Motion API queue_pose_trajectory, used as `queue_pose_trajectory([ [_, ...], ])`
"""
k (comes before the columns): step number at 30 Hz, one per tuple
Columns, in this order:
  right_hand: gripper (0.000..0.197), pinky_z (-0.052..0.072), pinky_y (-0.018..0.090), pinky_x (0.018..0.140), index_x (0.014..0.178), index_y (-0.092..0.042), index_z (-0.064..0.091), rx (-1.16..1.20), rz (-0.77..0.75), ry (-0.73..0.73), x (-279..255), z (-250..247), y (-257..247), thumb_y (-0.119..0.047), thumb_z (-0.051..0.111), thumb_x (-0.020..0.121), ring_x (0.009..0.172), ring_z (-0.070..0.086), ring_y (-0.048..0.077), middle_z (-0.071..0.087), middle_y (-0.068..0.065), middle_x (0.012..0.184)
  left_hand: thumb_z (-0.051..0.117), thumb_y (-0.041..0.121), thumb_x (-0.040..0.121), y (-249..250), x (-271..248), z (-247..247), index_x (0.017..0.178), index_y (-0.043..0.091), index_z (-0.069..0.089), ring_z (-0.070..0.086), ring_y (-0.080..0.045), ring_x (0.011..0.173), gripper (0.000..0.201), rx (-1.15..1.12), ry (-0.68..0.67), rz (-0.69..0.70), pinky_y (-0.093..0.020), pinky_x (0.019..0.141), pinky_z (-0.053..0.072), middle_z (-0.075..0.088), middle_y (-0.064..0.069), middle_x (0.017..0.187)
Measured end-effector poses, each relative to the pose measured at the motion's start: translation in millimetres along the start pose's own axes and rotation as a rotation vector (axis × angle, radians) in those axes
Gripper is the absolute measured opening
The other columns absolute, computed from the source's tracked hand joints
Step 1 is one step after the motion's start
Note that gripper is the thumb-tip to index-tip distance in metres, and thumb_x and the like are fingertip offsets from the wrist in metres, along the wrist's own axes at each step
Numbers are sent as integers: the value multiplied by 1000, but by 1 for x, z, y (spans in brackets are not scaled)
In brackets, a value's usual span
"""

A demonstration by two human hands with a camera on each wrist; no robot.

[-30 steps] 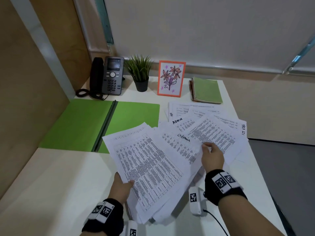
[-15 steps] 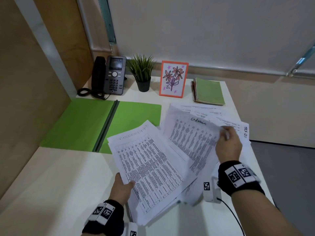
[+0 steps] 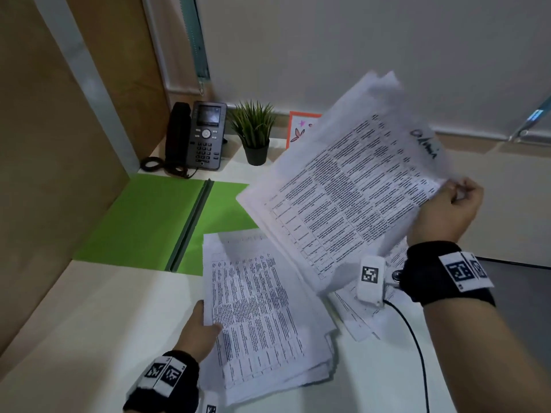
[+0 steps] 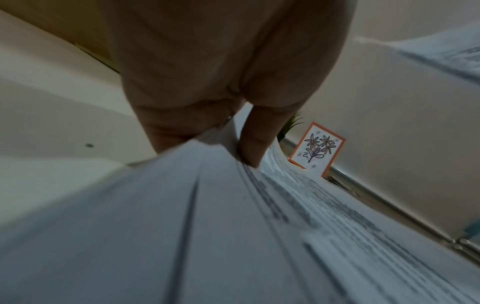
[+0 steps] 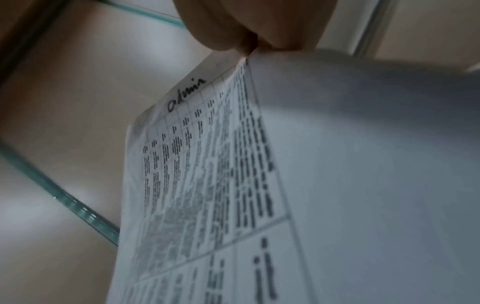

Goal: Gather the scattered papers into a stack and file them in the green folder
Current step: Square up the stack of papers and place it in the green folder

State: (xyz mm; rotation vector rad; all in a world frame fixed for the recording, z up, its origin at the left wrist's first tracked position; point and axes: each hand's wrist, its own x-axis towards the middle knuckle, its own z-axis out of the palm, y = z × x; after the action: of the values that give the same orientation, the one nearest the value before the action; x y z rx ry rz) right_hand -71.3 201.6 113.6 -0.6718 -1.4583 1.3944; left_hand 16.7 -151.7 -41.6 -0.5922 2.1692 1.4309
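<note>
Head cam: the right hand [image 3: 447, 210] is pinching a loose sheaf of papers [image 3: 343, 186] by one edge and has it up in the air, tilted, over the right half of the desk [image 3: 89, 308]. The left hand [image 3: 199, 329] grips the near left edge of a second pile [image 3: 262, 311] that sits just in front of the open green folder [image 3: 155, 222]. A few more sheets [image 3: 357, 317] lie on the desk under the right wrist. So nothing's in the folder yet, and there are really three clumps of paper.

Biggest risk I'd guess: that raised sheaf is only held at one edge and the sheets look fanned, so a quick swing toward the pile could let a page or two slide out, or the free corner could clip the potted plant [image 3: 253, 129] or the flower card [image 3: 301, 129] behind it.

Left wrist cam: thumb [image 4: 254, 142] on top of the pile's [image 4: 233, 226] edge, other fingers hidden under it. Edges look staggered, so if the next batch lands on top without squaring up, the stack probably gets messier.

Right wrist cam: fingertips [image 5: 246, 39] clamp the sheaf's [image 5: 207, 164] top edge, the page marked "admin" hanging below and bowing. It's a small grip on the paper, so it could slip or crease.
</note>
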Motion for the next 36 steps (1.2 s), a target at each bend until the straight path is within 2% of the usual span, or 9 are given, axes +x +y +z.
queue_pose_trajectory([
  [5, 12, 33, 1, 49, 97, -16, 44, -153, 38, -250, -26, 13, 21, -5, 40, 96, 51, 47, -11, 46, -11, 74, 61, 6, 85, -2, 5, -4, 146, 11, 26, 45, -30, 128, 70, -6, -30, -33, -36, 102, 35, 43, -11, 144],
  [8, 12, 34, 13, 45, 96, -18, 47, -333, 99, -522, -56, 16, 41, -9, 41, 99, 53, 42, 5, 49, -9, 71, 72, 32, 70, -2, 7, -3, 136, 10, 40, 59, -26, 104, 77, -161, -20, -47, -34, 95, 41, 63, -18, 123],
  [11, 11, 35, 23, 49, 98, -17, 51, -427, 162, -720, -85, 18, 62, -13, 41, 99, 55, 43, 15, 56, 1, 78, 33, 62, 92, 1, 3, -3, 147, 24, 28, 31, -21, 140, 67, -307, 2, -131, -38, 115, 22, 32, -1, 153],
  [14, 12, 38, 20, 47, 100, -17, 52, -457, 151, -813, -106, 26, 70, -13, 41, 99, 58, 46, 14, 59, 5, 89, 36, 75, 79, -3, 6, -1, 150, 26, 22, 20, -19, 145, 87, -282, 0, -91, -41, 117, 16, 22, 3, 157],
  [16, 16, 41, 16, 50, 112, -19, 49, -465, 144, -890, -116, 32, 69, -18, 40, 100, 61, 48, 13, 57, 3, 90, 50, 72, 76, -8, 9, 1, 149, 19, 26, 28, -22, 142, 93, -204, 36, -29, -39, 114, 23, 30, -2, 154],
  [21, 61, 38, 41, 105, 145, -17, 22, -598, 264, -794, -122, 27, 79, -36, 50, 94, 125, 43, 27, 32, 13, 142, 62, 35, 88, -15, 10, 2, 127, 21, 45, 52, -18, 116, 45, -132, 57, 87, -27, 97, 36, 55, 4, 116],
  [27, 75, 41, 46, 105, 142, -12, 32, -1063, 480, -1196, -145, -19, 120, -54, 55, 85, 127, 44, 32, 36, 15, 143, 61, 28, 89, -15, 10, 5, 124, 22, 46, 52, -20, 114, 38, -127, 75, 111, -29, 99, 38, 57, 0, 118],
  [32, 74, 35, 39, 109, 147, -14, 24, -966, 436, -1271, -167, -22, 112, -47, 56, 88, 133, 36, 28, 29, 12, 144, 50, 27, 96, -16, 15, 1, 147, 14, 27, 40, -25, 134, 58, -44, 48, 104, -39, 113, 30, 42, -6, 147],
  [36, 90, 36, 44, 109, 147, -20, 18, -698, 509, -1196, -142, -22, 94, -52, 67, 78, 132, 40, 27, 29, 8, 150, 47, 20, 97, 15, 0, -9, 135, 23, 40, 55, -13, 109, 39, -146, 59, 292, -26, 95, 41, 60, 9, 118],
])
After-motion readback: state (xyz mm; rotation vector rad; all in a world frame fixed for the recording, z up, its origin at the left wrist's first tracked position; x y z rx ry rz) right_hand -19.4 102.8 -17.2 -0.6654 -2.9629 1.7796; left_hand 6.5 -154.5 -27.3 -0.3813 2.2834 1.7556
